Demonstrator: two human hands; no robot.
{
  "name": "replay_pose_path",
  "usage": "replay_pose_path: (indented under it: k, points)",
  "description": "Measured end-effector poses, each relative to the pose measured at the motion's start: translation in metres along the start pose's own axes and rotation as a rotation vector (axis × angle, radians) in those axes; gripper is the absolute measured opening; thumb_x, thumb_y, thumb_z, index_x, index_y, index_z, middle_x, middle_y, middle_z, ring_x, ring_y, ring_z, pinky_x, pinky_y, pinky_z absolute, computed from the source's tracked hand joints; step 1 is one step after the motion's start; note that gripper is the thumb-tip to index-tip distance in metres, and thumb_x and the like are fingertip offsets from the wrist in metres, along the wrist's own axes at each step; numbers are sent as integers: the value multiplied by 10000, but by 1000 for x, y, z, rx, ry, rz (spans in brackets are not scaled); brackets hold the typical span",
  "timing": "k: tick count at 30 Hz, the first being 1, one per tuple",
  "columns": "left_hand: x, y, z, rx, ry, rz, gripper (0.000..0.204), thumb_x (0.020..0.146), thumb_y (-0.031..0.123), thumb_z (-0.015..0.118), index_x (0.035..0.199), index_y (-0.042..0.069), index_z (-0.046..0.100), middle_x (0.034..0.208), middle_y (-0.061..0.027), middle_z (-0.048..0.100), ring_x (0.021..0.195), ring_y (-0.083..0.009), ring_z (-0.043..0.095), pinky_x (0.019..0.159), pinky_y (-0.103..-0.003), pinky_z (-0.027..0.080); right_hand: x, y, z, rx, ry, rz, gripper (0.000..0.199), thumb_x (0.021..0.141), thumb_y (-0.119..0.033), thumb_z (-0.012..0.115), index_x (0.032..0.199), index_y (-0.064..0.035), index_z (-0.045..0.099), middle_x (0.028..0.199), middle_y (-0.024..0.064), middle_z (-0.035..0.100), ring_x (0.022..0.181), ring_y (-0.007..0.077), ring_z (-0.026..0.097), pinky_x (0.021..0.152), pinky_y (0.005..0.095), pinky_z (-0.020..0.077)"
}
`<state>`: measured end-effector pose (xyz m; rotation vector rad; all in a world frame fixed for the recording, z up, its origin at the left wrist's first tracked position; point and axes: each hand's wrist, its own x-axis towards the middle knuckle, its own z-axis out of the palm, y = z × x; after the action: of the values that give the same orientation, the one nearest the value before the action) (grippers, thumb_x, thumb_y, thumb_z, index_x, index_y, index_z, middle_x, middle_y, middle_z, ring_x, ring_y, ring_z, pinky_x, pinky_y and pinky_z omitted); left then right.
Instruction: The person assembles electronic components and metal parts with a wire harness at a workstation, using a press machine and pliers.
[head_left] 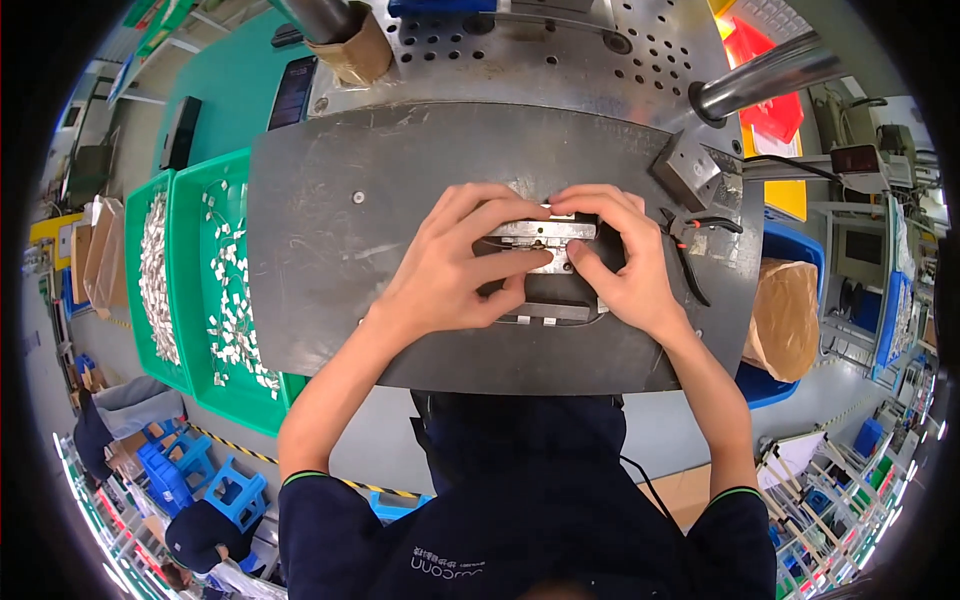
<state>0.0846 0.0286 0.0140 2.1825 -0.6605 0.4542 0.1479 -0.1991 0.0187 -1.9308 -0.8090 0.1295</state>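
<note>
Your left hand (440,262), right hand (636,262) — fingers (515,264) half-spread, touched metal fixture (522,231) between them, grip unclear; pliers (681,232) lay right of them.

Between the fingers (510,264), we see a silver metal fixture (520,229); beneath them, a dark grey worktop (330,240). Right of the fingers, we find pliers (686,266) with black-and-red handles, and a brown paper bag (785,320) in a blue bin (770,392). Left of them, we see green trays (178,235) of white pieces (235,342). Nearer us than the fingers, navy sleeves (325,525) show green edging, floor tape (235,446) yellow-and-black stripes.
</note>
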Motion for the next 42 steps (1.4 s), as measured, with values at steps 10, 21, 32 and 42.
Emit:
replay_pose_path:
  k: [10, 21, 32, 42]
  points:
    - [2, 2, 5, 62, -5, -4, 450, 566, 11, 681, 973, 128, 832, 1185, -61, 721, 1078, -318, 638, 890, -419, 565, 0, 0, -4, 6, -32, 6, 360, 798, 28, 695, 1145, -68, 710, 1183, 64, 725, 1090, 239, 673, 991, 358, 388]
    - [3, -2, 2, -103, -11, -126, 399, 680, -17, 677, 1048, 104, 777, 1219, -59, 689, 1110, -303, 630, 959, -427, 503, 1, -1, -1, -22, -19, -2, 377, 788, 13, 664, 1152, -80, 699, 1144, 52, 706, 1061, 237, 663, 991, 373, 382]
    - [9, -6, -5, -356, -80, -325, 455, 746, -53, 571, 1167, 56, 706, 1233, -106, 656, 1170, -334, 572, 1050, -442, 433, 1, 0, 3, 12, 10, 23, 388, 787, -2, 662, 1163, -91, 695, 1153, 52, 696, 1053, 217, 650, 1023, 364, 368]
    - [13, -3, -14, -445, -104, -452, 355, 784, -73, 657, 1109, 35, 751, 1187, -95, 699, 1060, -297, 643, 973, -389, 505, 3, 1, -3, 119, -29, 51, 198, 808, -29, 731, 1000, -63, 766, 1135, 71, 746, 1021, 248, 684, 980, 391, 439]
